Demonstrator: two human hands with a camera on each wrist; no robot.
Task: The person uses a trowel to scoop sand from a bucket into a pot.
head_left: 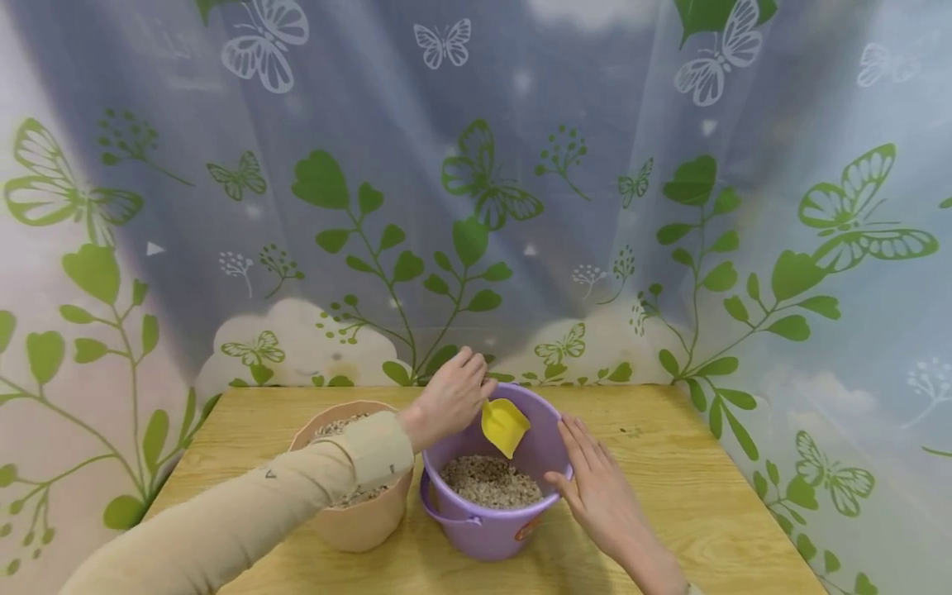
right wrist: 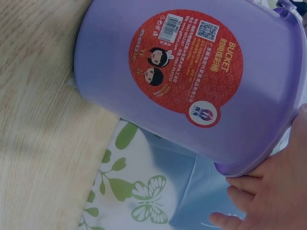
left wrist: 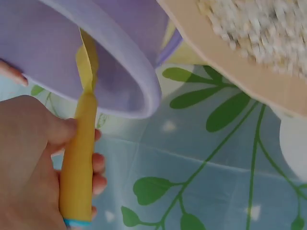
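Observation:
My left hand [head_left: 449, 398] grips the yellow handle of a small hand trowel [head_left: 506, 426]. Its yellow blade dips inside the rim of a purple bucket [head_left: 483, 529]. In the left wrist view the fingers curl round the trowel handle [left wrist: 79, 163], which has a blue band at its end. Pale gravel [head_left: 491, 481] covers the bucket's bottom. At the bucket's right side, my right hand [head_left: 602, 487] rests on the rim with its fingers extended. The right wrist view shows the same hand [right wrist: 273, 191] at the rim and a red round label [right wrist: 187, 62] on the bucket wall.
Left of the bucket stands a peach-coloured pot [head_left: 364, 529] with gravel in it, partly behind my left sleeve [head_left: 297, 479]. Both containers are on a wooden table [head_left: 669, 479]. A curtain with leaves and butterflies [head_left: 416, 248] hangs behind the table's far edge.

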